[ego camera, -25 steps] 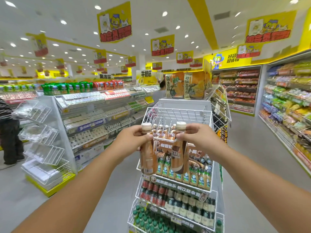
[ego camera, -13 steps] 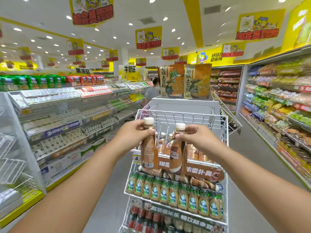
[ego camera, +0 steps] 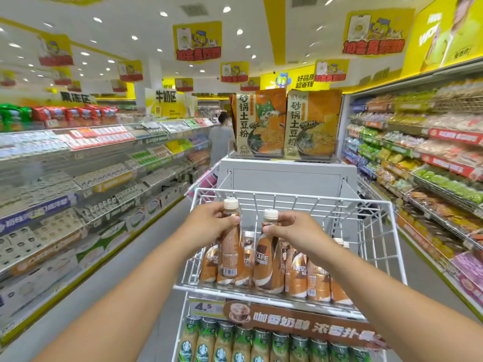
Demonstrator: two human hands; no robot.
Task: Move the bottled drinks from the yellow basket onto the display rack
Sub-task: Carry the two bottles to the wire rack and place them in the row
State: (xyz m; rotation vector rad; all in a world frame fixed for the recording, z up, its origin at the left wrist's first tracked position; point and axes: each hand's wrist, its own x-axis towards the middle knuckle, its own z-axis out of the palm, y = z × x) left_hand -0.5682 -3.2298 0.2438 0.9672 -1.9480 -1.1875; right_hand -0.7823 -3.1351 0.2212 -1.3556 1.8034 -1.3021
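Two brown coffee bottles are held at centre frame over the white wire display rack (ego camera: 376, 231): one bottle (ego camera: 231, 253) in the left hand (ego camera: 209, 226), another bottle (ego camera: 266, 259) in the right hand (ego camera: 290, 229), each grip closed around the neck. About six more stand below.

each hand, left hand (ego camera: 209, 226) and right hand (ego camera: 292, 231), holds a coffee bottle upright over the wire rack (ego camera: 376, 231).

"4.5" on price tag (ego camera: 206, 307); "CAFE" on bottle (ego camera: 264, 259)
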